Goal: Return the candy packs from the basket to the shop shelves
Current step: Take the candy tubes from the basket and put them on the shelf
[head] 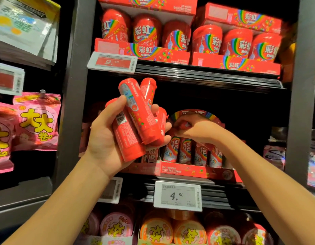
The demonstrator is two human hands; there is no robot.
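Red candy tubes [135,119] are filling the left hand [107,137], fingers curled round several, while the right hand [197,129] is pinching one into the shelf box [188,169], so most are seemingly still awaiting shelving.

The left hand [107,137] holds a bundle of red plastic candy tubes [135,119] before the middle shelf [206,190]. At 3 o'clock, the right hand [197,129] rests atop upright tubes in the red cardboard display tray [197,171]. Round red candy jars [207,39] stand on the shelf at 12 o'clock.
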